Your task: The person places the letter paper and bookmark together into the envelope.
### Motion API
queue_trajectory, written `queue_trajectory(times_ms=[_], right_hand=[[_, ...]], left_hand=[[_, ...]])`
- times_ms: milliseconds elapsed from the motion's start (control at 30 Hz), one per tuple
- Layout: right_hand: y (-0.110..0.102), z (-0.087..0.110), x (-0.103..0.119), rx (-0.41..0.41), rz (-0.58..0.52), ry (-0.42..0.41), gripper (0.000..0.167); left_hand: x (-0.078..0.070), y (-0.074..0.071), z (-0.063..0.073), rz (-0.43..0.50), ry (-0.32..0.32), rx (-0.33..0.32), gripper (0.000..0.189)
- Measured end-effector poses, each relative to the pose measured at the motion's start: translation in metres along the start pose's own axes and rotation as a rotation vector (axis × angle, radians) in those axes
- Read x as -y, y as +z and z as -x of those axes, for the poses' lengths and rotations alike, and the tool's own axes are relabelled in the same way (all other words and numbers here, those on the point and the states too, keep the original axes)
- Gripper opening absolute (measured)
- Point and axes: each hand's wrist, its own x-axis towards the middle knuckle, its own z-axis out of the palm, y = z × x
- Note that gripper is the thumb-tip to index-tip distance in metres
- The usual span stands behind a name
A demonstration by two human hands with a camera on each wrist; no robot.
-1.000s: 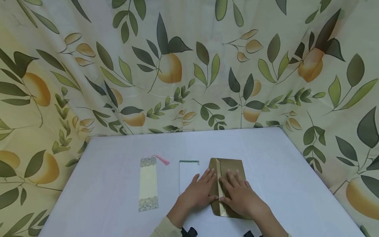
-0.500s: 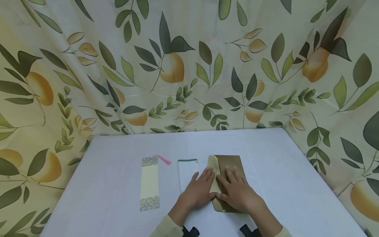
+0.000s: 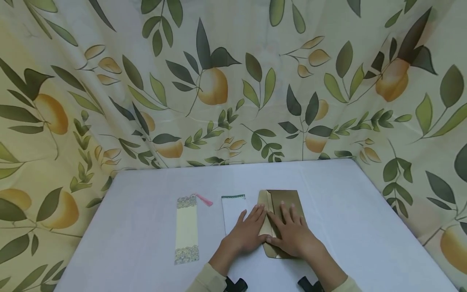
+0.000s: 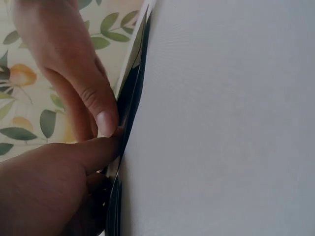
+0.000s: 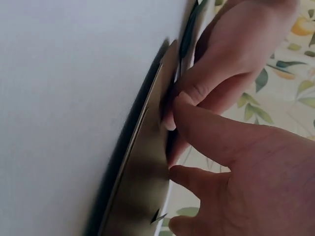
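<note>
A gold-brown paper envelope (image 3: 286,196) lies under both hands in the head view, a crease running lengthwise near its left side. My left hand (image 3: 245,231) rests with outstretched fingers on the paler strip left of the crease. On the darker right part, my right hand (image 3: 293,235) presses with its fingers spread. The two thumbs meet near the envelope's lower middle. In the right wrist view, the envelope (image 5: 140,169) appears edge-on, with a small dark mark near its lower edge.
Left of the envelope lies a white paper piece (image 3: 232,209) with a green top edge, partly hidden by the left hand. Farther left is a cream bookmark (image 3: 187,227) with patterned ends and a pink tassel (image 3: 204,200). A fruit-patterned curtain (image 3: 255,121) hangs behind the white table (image 3: 146,211).
The strip left of the crease has turned from dark brown to a paler tone. The hands have stayed on the envelope with little movement; the head view has shifted slightly.
</note>
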Motion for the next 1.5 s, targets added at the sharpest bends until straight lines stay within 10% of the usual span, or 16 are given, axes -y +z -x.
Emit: queue_trajectory(times_ms=[1500], right_hand=[[0.0,-0.012,0.001,-0.041,-0.039,0.219,0.097]], left_hand=[[0.005,-0.005,0.0,0.008,-0.003,-0.017,0.08]])
